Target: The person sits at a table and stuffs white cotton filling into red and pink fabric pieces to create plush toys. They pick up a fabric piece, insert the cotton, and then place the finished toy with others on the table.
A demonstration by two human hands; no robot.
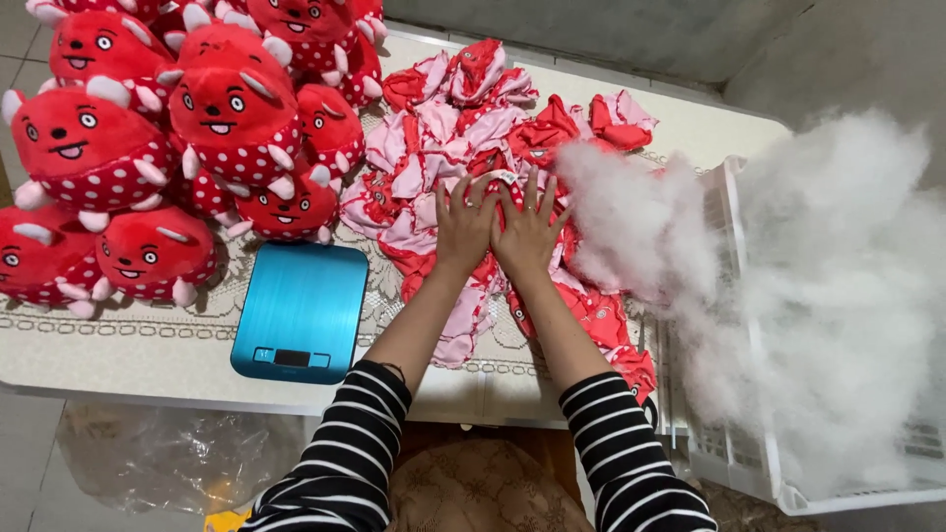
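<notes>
An unstuffed red-and-pink toy skin point(498, 192) lay atop the pile of empty skins point(443, 138) at table centre. The left hand point(463, 225) and right hand point(527, 229), fingers spread, pressed flat on it, gripping nothing. White stuffing fibre point(838, 286) overflowed a white crate point(734, 453) at right; a blue kitchen scale point(301, 310) and stuffed red plush toys point(227, 108) lay left.

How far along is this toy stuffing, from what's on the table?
Done: a heap of stuffed red plush toys sits at the table's left end. In hand: the left hand and right hand press side by side on one flat red and pink toy skin. Left: a pile of unstuffed skins around them, and white stuffing heaped in the crate. The blue scale has nothing on it.
</notes>
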